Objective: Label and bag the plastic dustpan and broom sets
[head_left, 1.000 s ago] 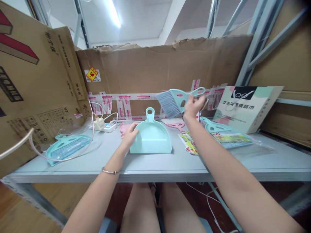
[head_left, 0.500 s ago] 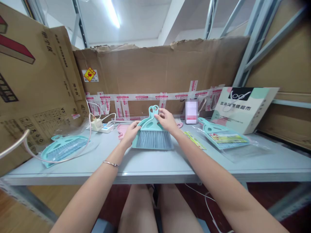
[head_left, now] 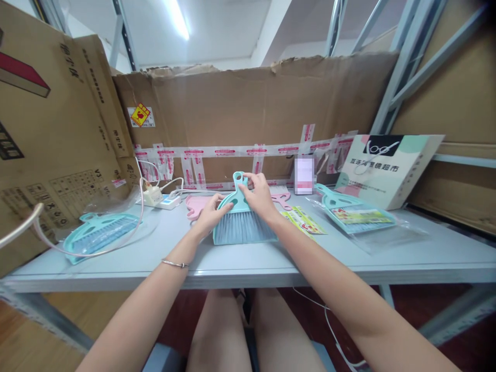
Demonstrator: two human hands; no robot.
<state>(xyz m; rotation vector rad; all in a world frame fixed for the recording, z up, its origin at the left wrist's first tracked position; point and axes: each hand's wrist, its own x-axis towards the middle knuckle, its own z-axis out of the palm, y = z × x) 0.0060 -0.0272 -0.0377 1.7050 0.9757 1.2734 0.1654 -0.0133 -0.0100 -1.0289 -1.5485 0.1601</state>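
A mint-green hand brush with grey-blue bristles (head_left: 244,227) lies over a matching dustpan (head_left: 221,241) in front of me, their handles lined up. My left hand (head_left: 212,214) is closed on the left edge of the pair, its thumb on the brush. My right hand (head_left: 256,194) grips the handle end from the right, fingers behind and thumb in front. Behind the hands lie a pink dustpan (head_left: 196,205) and a pink brush handle (head_left: 282,199), both partly hidden. Colourful printed cards (head_left: 304,221) rest to the right of my right forearm.
Bagged mint brush sets lie at left (head_left: 101,233) and right (head_left: 354,211). A phone (head_left: 305,175) leans at the back beside a white printed box (head_left: 387,168). A power strip (head_left: 168,201) and cable (head_left: 141,206) are at left. Cardboard (head_left: 240,108) walls the back.
The brush and dustpan handles, offset before, now overlap as one. The left thumb has moved onto the brush front. The camera view has shifted slightly.
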